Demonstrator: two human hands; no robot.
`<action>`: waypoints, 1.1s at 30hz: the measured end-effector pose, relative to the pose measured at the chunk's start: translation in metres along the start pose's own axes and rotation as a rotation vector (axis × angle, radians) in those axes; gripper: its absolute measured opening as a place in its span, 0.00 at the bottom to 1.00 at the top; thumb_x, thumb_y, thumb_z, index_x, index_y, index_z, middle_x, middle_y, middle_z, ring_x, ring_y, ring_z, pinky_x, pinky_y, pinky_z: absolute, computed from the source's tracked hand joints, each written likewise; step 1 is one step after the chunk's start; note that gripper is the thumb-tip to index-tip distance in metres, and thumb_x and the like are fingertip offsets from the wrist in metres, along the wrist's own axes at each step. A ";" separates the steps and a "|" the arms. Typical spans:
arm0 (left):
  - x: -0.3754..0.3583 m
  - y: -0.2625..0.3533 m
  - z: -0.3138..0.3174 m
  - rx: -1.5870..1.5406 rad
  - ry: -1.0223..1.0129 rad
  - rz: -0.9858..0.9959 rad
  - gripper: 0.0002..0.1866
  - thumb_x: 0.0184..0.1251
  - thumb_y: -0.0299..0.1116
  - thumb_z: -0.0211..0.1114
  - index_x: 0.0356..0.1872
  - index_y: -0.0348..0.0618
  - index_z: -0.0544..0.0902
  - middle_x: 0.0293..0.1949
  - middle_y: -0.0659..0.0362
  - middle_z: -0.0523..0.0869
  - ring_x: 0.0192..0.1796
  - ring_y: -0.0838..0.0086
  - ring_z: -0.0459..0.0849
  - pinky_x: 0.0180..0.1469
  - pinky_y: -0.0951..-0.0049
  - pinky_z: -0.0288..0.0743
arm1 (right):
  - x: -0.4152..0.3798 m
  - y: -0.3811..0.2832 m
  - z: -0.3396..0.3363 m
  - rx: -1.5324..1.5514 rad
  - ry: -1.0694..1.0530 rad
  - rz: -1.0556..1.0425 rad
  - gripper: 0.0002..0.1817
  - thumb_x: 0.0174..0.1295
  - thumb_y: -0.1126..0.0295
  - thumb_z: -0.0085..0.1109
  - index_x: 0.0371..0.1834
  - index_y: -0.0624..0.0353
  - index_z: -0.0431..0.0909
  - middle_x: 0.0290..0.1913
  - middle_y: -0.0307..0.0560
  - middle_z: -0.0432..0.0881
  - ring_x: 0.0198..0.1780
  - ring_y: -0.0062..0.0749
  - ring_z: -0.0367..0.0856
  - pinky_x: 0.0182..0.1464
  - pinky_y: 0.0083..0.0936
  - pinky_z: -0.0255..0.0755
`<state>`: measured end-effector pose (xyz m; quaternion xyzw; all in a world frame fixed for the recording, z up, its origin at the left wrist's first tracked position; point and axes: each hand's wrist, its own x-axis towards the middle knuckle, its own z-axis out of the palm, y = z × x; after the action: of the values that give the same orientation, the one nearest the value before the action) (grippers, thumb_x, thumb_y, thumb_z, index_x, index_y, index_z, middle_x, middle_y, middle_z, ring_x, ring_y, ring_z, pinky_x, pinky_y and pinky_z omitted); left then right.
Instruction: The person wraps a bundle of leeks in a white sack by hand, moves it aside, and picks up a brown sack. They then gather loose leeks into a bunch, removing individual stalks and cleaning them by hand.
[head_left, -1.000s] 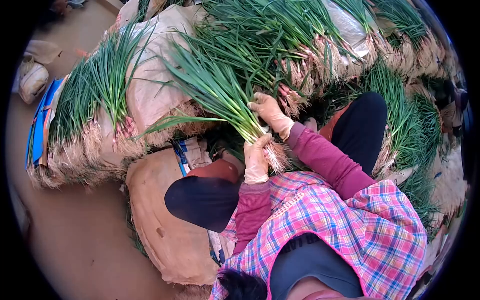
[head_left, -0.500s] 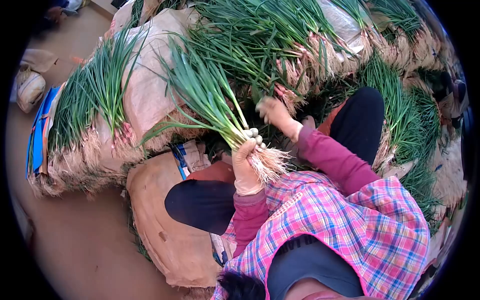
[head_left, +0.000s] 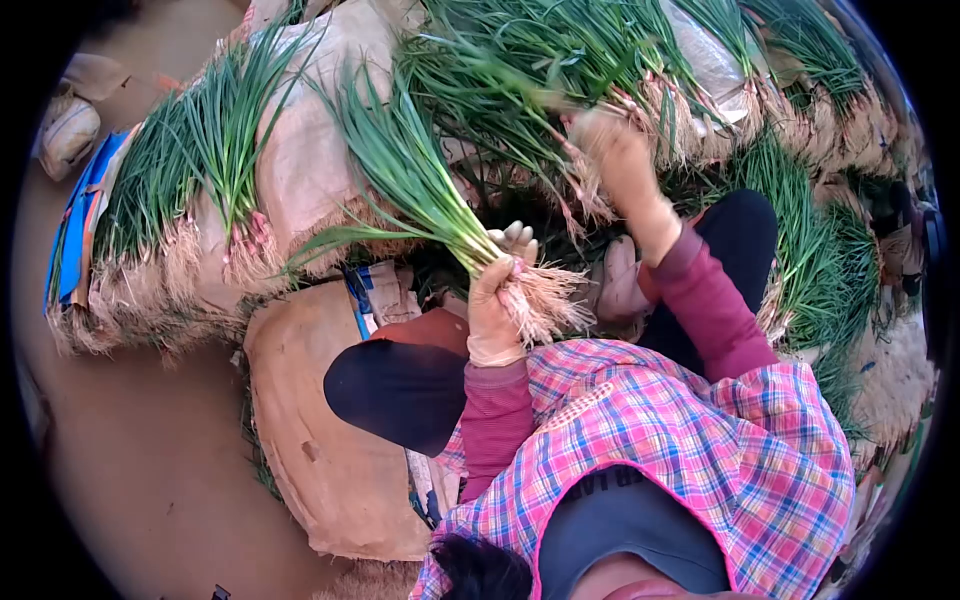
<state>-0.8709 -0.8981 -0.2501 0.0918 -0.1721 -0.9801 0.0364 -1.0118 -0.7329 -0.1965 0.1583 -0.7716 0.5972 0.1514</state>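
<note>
My left hand point(head_left: 497, 300), in a pale glove, is closed around a bunch of spring onions point(head_left: 430, 190). Its green leaves spread up and left, and the stringy roots point(head_left: 545, 300) stick out to the right of the fist. My right hand point(head_left: 615, 150), also gloved, is over the root ends of the spring onion pile point(head_left: 510, 60). Motion smears its fingers, and a blurred green streak lies just left of them. Whether it grips a stalk cannot be made out. A few loose pink-based stalks point(head_left: 580, 175) hang from the pile just below this hand.
More spring onions point(head_left: 225, 150) lie in bunches on sacking point(head_left: 315, 110) to the left. Another heap point(head_left: 800, 240) stands to the right, beside my knee point(head_left: 740, 235). A tan sack-like cover point(head_left: 330, 420) lies by my left knee, with brown floor point(head_left: 170, 470) beyond.
My right hand has moved up and to the right, from the lower stalks to higher on the pile. The fingers of my left hand have loosened slightly around the bunch, which stays almost in place.
</note>
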 end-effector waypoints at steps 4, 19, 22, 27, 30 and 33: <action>0.010 -0.010 -0.027 0.048 0.019 -0.030 0.22 0.58 0.21 0.63 0.56 0.38 0.73 0.53 0.46 0.80 0.53 0.61 0.81 0.62 0.60 0.75 | -0.083 -0.007 0.016 -0.325 -0.442 -0.242 0.09 0.63 0.66 0.59 0.41 0.57 0.80 0.32 0.45 0.82 0.32 0.36 0.82 0.35 0.29 0.75; -0.007 0.009 -0.013 -0.073 -0.075 -0.167 0.20 0.61 0.27 0.61 0.55 0.39 0.71 0.43 0.57 0.76 0.39 0.74 0.77 0.38 0.75 0.76 | -0.054 0.052 0.070 -0.283 -0.144 -0.510 0.07 0.68 0.66 0.56 0.43 0.56 0.77 0.25 0.31 0.74 0.27 0.15 0.72 0.31 0.16 0.70; -0.008 0.009 -0.002 -0.165 -0.092 -0.145 0.19 0.60 0.24 0.61 0.53 0.39 0.71 0.44 0.56 0.75 0.34 0.77 0.72 0.35 0.77 0.69 | -0.035 0.054 0.058 0.470 -0.457 0.571 0.12 0.71 0.61 0.53 0.50 0.55 0.75 0.27 0.31 0.75 0.27 0.13 0.72 0.31 0.12 0.70; -0.007 0.012 -0.005 -0.270 -0.113 -0.175 0.15 0.60 0.24 0.60 0.49 0.39 0.72 0.43 0.57 0.76 0.31 0.79 0.70 0.34 0.77 0.67 | -0.059 0.029 0.091 1.013 -0.767 0.622 0.14 0.68 0.60 0.57 0.51 0.55 0.77 0.35 0.31 0.82 0.27 0.13 0.73 0.29 0.13 0.68; -0.006 0.015 -0.012 -0.141 -0.055 -0.169 0.19 0.60 0.24 0.60 0.54 0.38 0.71 0.43 0.56 0.76 0.34 0.76 0.73 0.36 0.77 0.71 | -0.057 0.050 0.083 0.402 -0.466 0.323 0.12 0.67 0.62 0.59 0.33 0.60 0.79 0.27 0.30 0.78 0.29 0.13 0.69 0.31 0.20 0.67; -0.008 0.011 -0.019 0.035 0.030 -0.141 0.19 0.60 0.26 0.61 0.53 0.38 0.73 0.44 0.54 0.78 0.37 0.71 0.78 0.36 0.72 0.78 | -0.063 0.063 0.067 0.191 -0.315 0.195 0.09 0.64 0.66 0.60 0.34 0.62 0.80 0.29 0.44 0.83 0.30 0.26 0.77 0.37 0.28 0.72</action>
<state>-0.8590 -0.9135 -0.2626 0.1190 -0.1815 -0.9756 -0.0320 -0.9844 -0.7787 -0.2946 0.1879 -0.7371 0.6475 -0.0453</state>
